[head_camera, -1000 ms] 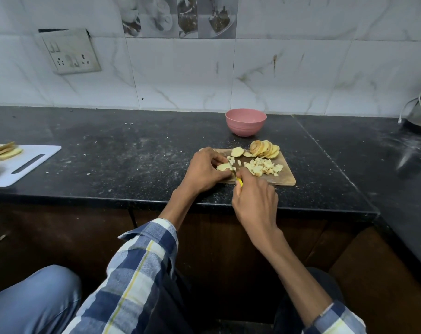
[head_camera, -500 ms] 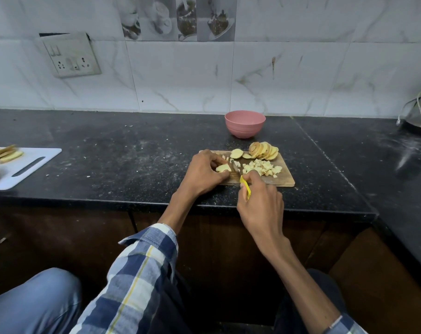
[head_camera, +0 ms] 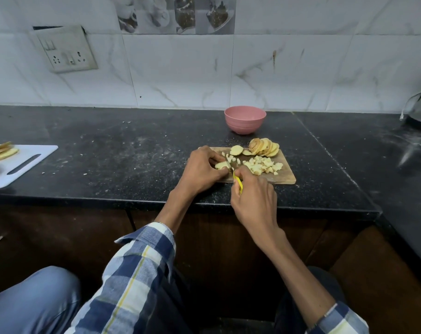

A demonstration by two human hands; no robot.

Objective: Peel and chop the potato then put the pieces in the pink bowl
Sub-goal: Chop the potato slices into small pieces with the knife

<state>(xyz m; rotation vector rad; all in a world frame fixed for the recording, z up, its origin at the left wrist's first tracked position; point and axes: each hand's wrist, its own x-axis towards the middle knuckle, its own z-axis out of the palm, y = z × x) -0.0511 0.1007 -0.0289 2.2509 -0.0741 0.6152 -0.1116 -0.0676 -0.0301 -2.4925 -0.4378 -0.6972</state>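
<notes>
Your knife (head_camera: 237,183) has tipped back since a second ago; right grip (head_camera: 254,201) clasps it, left grip (head_camera: 201,168) pins the potato slice (head_camera: 221,165). Mid-chop: cut down next.

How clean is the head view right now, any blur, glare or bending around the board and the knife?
Head view: the wooden board, potato cubes and pink bowl look sharp under soft, even light; wide-angle bending bows the counter edge and tilts the wall socket; the knife shows mostly its yellow handle, the blade largely hidden between left hand and right hand; faint sheen on the right counter.
</notes>
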